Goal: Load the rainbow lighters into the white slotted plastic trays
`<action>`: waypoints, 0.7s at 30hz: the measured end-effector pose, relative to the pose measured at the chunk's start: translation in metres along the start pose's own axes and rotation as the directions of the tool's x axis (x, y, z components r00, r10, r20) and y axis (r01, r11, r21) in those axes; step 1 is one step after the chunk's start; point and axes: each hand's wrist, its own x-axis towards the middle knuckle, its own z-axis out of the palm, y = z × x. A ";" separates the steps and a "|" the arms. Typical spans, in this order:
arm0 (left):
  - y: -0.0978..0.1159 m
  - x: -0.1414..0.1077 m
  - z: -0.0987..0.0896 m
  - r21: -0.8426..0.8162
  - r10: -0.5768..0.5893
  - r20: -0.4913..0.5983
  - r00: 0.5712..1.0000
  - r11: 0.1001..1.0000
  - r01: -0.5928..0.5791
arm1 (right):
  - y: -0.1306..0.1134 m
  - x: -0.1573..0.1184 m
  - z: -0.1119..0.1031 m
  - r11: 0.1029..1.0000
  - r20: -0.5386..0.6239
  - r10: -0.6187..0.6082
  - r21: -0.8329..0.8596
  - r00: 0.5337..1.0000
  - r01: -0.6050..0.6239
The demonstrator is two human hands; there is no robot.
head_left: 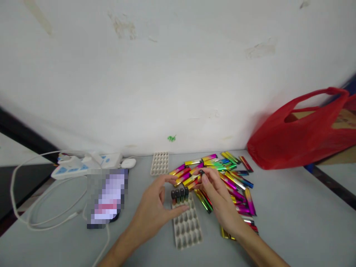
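Note:
My right hand (215, 194) is closed on a lighter (201, 172), its dark end showing between thumb and fingers; most of its body is hidden. My left hand (155, 200) is open, with thumb and fingers apart around the near tray's left side. The thumb lies over the pale slotted tray (187, 226); whether it touches is unclear. Several black-ended lighters (180, 193) stand upright in a row in the tray's far slots. Behind and right of my hands lies a loose pile of shiny, multicoloured lighters (233, 181), partly covered by my right hand and forearm.
A second slotted tray (160, 163) lies near the wall. On the left are a power strip (111, 161), a white charger case (128, 162), looping white cables (66, 218) and a phone (109, 196), blurred out. A red plastic bag (294, 141) stands at the right.

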 end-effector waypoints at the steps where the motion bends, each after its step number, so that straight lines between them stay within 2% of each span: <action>1: -0.001 0.001 0.000 0.003 -0.002 0.025 1.000 1.000 0.002 | -0.001 0.000 -0.001 1.000 0.009 -0.001 -0.009 1.000 0.001; 6: -0.014 0.005 0.006 -0.043 -0.090 0.080 0.993 0.995 0.094 | -0.007 0.004 -0.002 0.999 0.092 -0.033 -0.025 0.995 0.035; 10: -0.025 0.010 0.010 -0.093 -0.146 0.145 0.979 0.983 0.161 | -0.004 0.010 -0.007 0.985 0.105 -0.056 -0.155 0.993 0.072; 14: -0.029 0.014 0.010 -0.115 -0.171 0.196 0.966 0.974 0.196 | -0.002 0.014 -0.014 0.962 0.164 -0.025 -0.264 0.986 0.068; 21: -0.037 0.014 0.010 -0.105 -0.115 0.206 0.972 0.985 0.139 | -0.008 0.010 -0.011 0.900 0.232 -0.025 -0.419 0.972 0.123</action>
